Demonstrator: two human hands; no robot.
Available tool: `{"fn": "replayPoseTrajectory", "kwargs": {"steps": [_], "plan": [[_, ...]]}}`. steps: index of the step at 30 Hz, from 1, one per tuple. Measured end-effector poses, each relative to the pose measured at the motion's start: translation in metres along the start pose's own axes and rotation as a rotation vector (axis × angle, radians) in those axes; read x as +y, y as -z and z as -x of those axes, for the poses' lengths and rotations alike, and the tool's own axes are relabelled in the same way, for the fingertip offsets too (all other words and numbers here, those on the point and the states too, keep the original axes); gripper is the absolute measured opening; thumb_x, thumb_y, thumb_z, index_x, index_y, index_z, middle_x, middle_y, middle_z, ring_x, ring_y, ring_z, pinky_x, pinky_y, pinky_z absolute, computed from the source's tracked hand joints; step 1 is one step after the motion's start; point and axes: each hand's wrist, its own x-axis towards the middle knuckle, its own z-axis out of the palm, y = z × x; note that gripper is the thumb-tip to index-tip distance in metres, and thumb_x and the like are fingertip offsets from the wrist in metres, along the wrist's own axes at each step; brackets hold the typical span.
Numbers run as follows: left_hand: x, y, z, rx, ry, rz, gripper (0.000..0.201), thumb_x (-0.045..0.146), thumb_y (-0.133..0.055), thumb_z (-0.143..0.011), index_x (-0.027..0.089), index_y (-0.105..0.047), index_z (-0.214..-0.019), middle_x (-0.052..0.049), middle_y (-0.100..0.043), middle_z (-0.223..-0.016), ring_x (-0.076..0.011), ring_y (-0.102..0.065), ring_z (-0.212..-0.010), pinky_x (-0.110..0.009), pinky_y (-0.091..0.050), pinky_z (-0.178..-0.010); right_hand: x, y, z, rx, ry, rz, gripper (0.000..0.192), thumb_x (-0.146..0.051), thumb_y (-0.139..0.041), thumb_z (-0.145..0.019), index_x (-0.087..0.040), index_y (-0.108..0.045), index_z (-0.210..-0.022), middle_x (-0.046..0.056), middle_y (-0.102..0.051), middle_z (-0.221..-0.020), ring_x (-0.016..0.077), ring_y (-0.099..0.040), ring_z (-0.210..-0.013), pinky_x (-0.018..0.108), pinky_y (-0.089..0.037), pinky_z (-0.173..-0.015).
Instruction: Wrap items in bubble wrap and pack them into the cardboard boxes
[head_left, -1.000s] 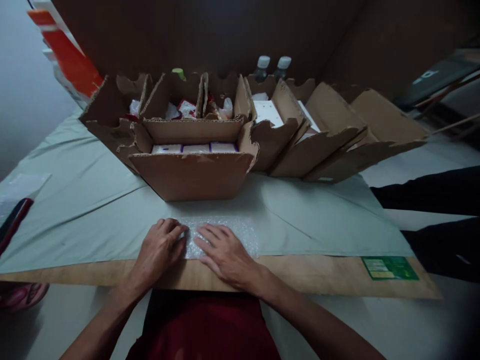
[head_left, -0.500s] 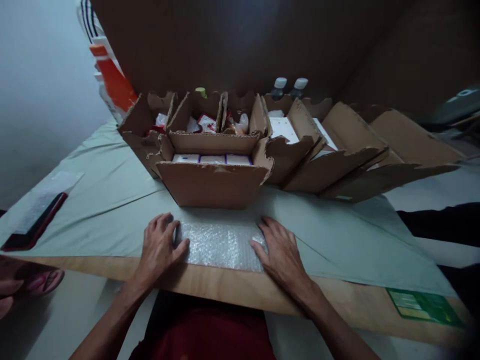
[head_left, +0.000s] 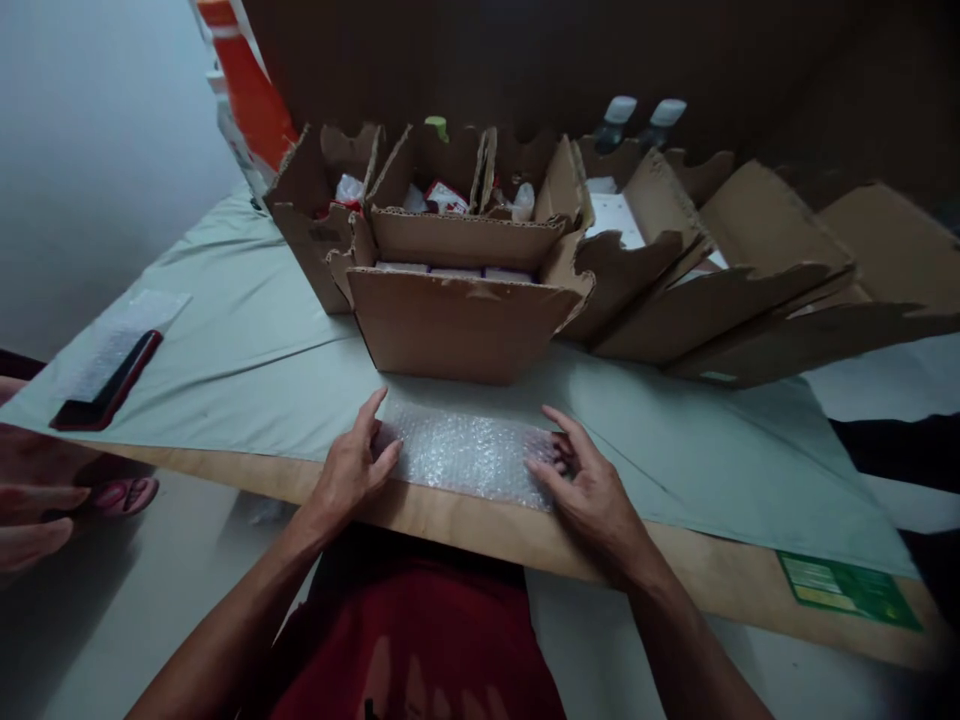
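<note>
A clear strip of bubble wrap [head_left: 471, 452] lies crosswise near the front edge of the cloth-covered table. At its left end is my left hand [head_left: 358, 462], thumb over the top of the wrap and index finger stretched forward; its other fingers are mostly hidden. My right hand [head_left: 589, 480] has the right end, with its thumb on top and curled fingers partly showing behind the wrap's edge. Just beyond the wrap stands a low cardboard bin [head_left: 457, 325] with several white-and-purple boxes [head_left: 456, 273] inside.
Open cardboard bins [head_left: 645, 235] line the back, some holding small packets. Two white-capped bottles [head_left: 616, 122] stand behind them. A dark red-edged phone-like item [head_left: 109, 385] and more bubble wrap [head_left: 120, 335] lie at left. Another person's hand [head_left: 37, 525] is beyond the table's left edge.
My fingers, spread flat on the wrap's ends before, are now curled round them, the right fingers slipping behind its edge. The whole view has shifted as my head moved.
</note>
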Motion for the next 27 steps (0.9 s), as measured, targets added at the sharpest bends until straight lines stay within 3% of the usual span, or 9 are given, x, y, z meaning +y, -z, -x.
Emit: {"fn": "replayPoseTrajectory", "kwargs": {"steps": [2, 5, 7, 10, 15, 17, 19, 22, 27], "plan": [[-0.004, 0.000, 0.001, -0.032, -0.035, 0.005, 0.069, 0.027, -0.055, -0.089, 0.016, -0.040, -0.155, 0.005, -0.058, -0.071, -0.0126, -0.053, -0.058, -0.025, -0.047, -0.063, 0.002, 0.006, 0.006, -0.072, 0.035, 0.029, 0.058, -0.042, -0.062, -0.091, -0.027, -0.056, -0.147, 0.009, -0.072, -0.119, 0.0234, -0.068, -0.097, 0.042, -0.057, -0.088], [-0.010, -0.002, 0.003, -0.085, -0.170, 0.010, 0.048, 0.017, -0.051, -0.087, 0.020, -0.064, -0.133, -0.003, -0.074, -0.092, -0.0149, -0.068, -0.076, -0.028, -0.055, -0.076, 0.007, 0.009, 0.014, -0.162, 0.130, 0.125, 0.034, -0.037, -0.061, -0.092, -0.029, -0.074, -0.122, 0.009, -0.072, -0.125, 0.0289, -0.066, -0.116, 0.050, -0.055, -0.097], [-0.011, -0.003, 0.005, -0.091, -0.280, 0.000, 0.038, 0.010, -0.048, -0.084, 0.019, -0.072, -0.113, -0.006, -0.077, -0.100, -0.0166, -0.072, -0.087, -0.029, -0.057, -0.081, 0.007, 0.006, 0.017, -0.157, 0.223, 0.215, 0.025, -0.028, -0.062, -0.091, -0.027, -0.078, -0.110, 0.009, -0.076, -0.114, 0.0291, -0.068, -0.111, 0.050, -0.057, -0.094], [-0.002, 0.007, 0.008, -0.041, -0.458, -0.046, 0.035, 0.005, -0.048, -0.086, 0.019, -0.072, -0.106, -0.004, -0.076, -0.087, -0.0155, -0.071, -0.078, -0.026, -0.058, -0.070, -0.005, 0.005, 0.018, -0.042, 0.477, 0.283, 0.026, -0.013, -0.057, -0.092, -0.024, -0.075, -0.108, 0.007, -0.077, -0.100, 0.0237, -0.071, -0.092, 0.041, -0.060, -0.079], [0.044, 0.061, -0.003, 0.427, -0.869, -0.269, 0.047, 0.002, -0.062, -0.086, 0.021, -0.064, -0.128, -0.006, -0.077, -0.097, -0.0193, -0.071, -0.087, -0.034, -0.057, -0.085, -0.069, 0.046, 0.011, 0.329, 0.866, 0.440, 0.057, -0.003, -0.062, -0.090, -0.026, -0.061, -0.141, 0.010, -0.073, -0.117, 0.0249, -0.070, -0.107, 0.041, -0.058, -0.089], [0.064, 0.086, -0.022, 0.620, -0.964, -0.361, 0.066, 0.007, -0.070, -0.083, 0.023, -0.054, -0.144, -0.008, -0.076, -0.114, -0.0232, -0.072, -0.101, -0.038, -0.054, -0.095, -0.099, 0.066, -0.005, 0.522, 0.949, 0.544, 0.073, -0.003, -0.069, -0.085, -0.025, -0.051, -0.152, 0.013, -0.070, -0.128, 0.0279, -0.067, -0.117, 0.043, -0.056, -0.098], [0.080, 0.105, -0.048, 0.710, -0.976, -0.395, 0.069, 0.017, -0.072, -0.084, 0.025, -0.049, -0.149, -0.010, -0.072, -0.126, -0.0266, -0.069, -0.113, -0.042, -0.050, -0.103, -0.121, 0.081, -0.034, 0.675, 1.008, 0.559, 0.073, -0.005, -0.071, -0.085, -0.027, -0.051, -0.152, 0.011, -0.069, -0.132, 0.0287, -0.066, -0.122, 0.045, -0.053, -0.104], [0.095, 0.120, -0.094, 0.531, -0.798, -0.351, 0.042, 0.032, -0.055, -0.094, 0.019, -0.063, -0.134, -0.011, -0.073, -0.122, -0.0268, -0.067, -0.110, -0.042, -0.049, -0.101, -0.139, 0.094, -0.092, 0.593, 0.926, 0.437, 0.042, -0.013, -0.062, -0.092, -0.027, -0.069, -0.131, 0.007, -0.074, -0.125, 0.0261, -0.067, -0.119, 0.044, -0.052, -0.104], [0.101, 0.136, -0.154, -0.090, -0.438, -0.375, 0.038, 0.037, -0.049, -0.090, 0.013, -0.075, -0.078, -0.002, -0.063, -0.066, -0.0157, -0.056, -0.063, -0.026, -0.042, -0.061, -0.154, 0.101, -0.169, -0.086, 0.430, 0.493, 0.023, -0.018, -0.057, -0.087, -0.018, -0.080, -0.094, 0.003, -0.079, -0.091, 0.0173, -0.069, -0.080, 0.030, -0.052, -0.076]]}}
